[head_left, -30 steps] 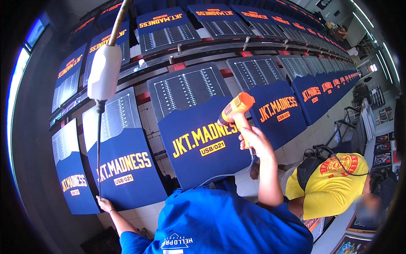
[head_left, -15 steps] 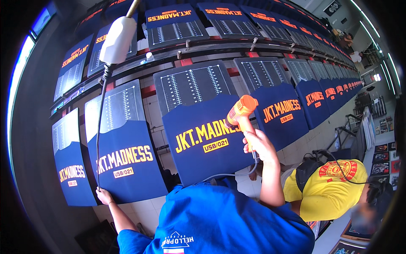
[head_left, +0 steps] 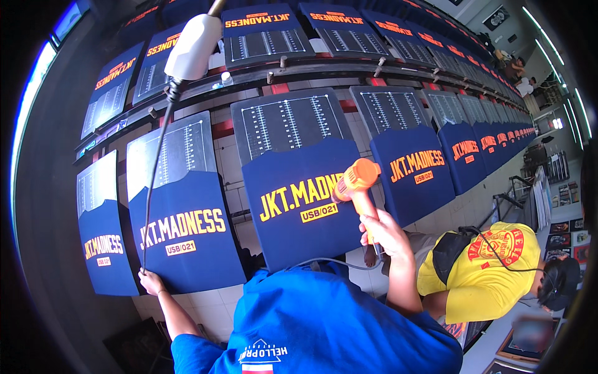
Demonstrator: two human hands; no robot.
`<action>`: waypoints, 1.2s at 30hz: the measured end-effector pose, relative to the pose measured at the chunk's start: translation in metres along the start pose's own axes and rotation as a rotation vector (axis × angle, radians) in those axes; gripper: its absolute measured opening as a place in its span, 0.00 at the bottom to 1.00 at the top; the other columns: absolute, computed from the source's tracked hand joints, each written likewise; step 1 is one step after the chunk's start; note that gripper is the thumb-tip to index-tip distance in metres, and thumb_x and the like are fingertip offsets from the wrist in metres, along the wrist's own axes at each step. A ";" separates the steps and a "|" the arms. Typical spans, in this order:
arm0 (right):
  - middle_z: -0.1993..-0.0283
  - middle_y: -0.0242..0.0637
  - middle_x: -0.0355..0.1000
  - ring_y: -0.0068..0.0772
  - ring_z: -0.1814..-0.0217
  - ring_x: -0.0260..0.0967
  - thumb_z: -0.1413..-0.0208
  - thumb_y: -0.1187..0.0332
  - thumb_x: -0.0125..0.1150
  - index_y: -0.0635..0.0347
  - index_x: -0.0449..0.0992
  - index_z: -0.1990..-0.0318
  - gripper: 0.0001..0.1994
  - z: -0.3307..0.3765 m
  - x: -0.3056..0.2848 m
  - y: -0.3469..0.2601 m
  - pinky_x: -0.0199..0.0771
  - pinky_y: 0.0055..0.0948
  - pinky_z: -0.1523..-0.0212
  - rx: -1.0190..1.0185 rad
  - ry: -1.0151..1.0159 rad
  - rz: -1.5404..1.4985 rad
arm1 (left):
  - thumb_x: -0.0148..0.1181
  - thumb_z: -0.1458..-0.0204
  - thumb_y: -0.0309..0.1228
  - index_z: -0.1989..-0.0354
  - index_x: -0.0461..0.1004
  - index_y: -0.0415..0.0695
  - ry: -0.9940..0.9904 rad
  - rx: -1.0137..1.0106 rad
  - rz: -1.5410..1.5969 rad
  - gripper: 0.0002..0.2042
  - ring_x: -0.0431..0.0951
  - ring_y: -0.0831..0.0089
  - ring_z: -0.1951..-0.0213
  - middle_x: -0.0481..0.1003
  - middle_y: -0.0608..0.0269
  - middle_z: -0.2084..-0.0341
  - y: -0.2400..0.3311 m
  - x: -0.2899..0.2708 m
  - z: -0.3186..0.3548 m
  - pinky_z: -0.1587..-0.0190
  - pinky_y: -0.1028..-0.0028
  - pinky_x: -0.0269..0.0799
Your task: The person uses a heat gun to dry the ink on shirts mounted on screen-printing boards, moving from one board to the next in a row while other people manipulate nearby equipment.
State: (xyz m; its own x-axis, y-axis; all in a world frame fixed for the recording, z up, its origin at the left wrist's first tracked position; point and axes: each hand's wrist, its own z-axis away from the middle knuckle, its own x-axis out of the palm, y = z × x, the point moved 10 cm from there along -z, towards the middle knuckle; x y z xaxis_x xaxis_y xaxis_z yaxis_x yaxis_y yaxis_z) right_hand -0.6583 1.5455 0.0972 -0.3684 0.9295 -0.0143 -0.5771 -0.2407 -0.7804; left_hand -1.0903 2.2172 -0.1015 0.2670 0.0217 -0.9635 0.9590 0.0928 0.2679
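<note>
My right hand [head_left: 385,234] is closed around the handle of an orange heat gun [head_left: 358,179]. The gun's nozzle is over the right part of the yellow print on a navy shirt [head_left: 293,234], which is stretched on a dark board [head_left: 283,121]. A grey cord [head_left: 324,260] runs from the handle's bottom past the shirt's near edge. At the near left corner of a neighbouring printed shirt [head_left: 187,268], my left hand [head_left: 152,282] is closed on a thin dark hanging cord [head_left: 152,181]. Above, this cord meets a white plug-like piece [head_left: 193,47].
Long rows of boards with printed navy shirts run off to the right, with a second row behind a dark metal rail [head_left: 249,80]. A small clear jar [head_left: 227,78] stands on the rail. Close on my right is a person in a yellow shirt [head_left: 498,268].
The heat gun has shifted slightly down and left over the print. The white piece and its cord sit further right in view. My left hand keeps its hold at the shirt's corner.
</note>
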 end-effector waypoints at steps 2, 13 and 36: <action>0.70 0.31 0.68 0.20 0.78 0.69 0.39 0.64 0.56 0.65 0.67 0.53 0.14 -0.001 0.003 -0.001 0.72 0.20 0.77 -0.002 -0.003 -0.028 | 0.35 0.37 0.51 0.46 0.70 0.49 -0.006 0.010 0.013 0.24 0.74 0.46 0.52 0.75 0.48 0.54 -0.002 0.003 -0.002 0.52 0.49 0.68; 0.70 0.32 0.67 0.20 0.77 0.70 0.38 0.61 0.55 0.65 0.67 0.56 0.14 -0.019 0.008 -0.015 0.72 0.20 0.78 -0.120 0.001 0.049 | 0.36 0.37 0.50 0.49 0.72 0.46 0.004 0.037 0.061 0.23 0.75 0.46 0.54 0.76 0.47 0.58 0.002 0.005 0.001 0.55 0.50 0.68; 0.70 0.30 0.68 0.19 0.78 0.70 0.38 0.62 0.54 0.64 0.67 0.57 0.13 -0.044 0.037 -0.033 0.69 0.17 0.78 -0.109 -0.053 0.006 | 0.34 0.37 0.51 0.47 0.68 0.49 -0.051 -0.020 0.042 0.24 0.75 0.45 0.53 0.76 0.50 0.55 -0.011 0.013 -0.005 0.53 0.52 0.68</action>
State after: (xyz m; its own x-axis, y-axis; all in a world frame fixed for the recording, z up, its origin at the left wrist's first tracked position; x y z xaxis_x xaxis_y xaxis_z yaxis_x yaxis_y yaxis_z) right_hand -0.6210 1.6004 0.0950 -0.4115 0.9113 0.0119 -0.4928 -0.2115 -0.8440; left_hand -1.0973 2.2217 -0.1171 0.3118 -0.0243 -0.9498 0.9449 0.1126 0.3073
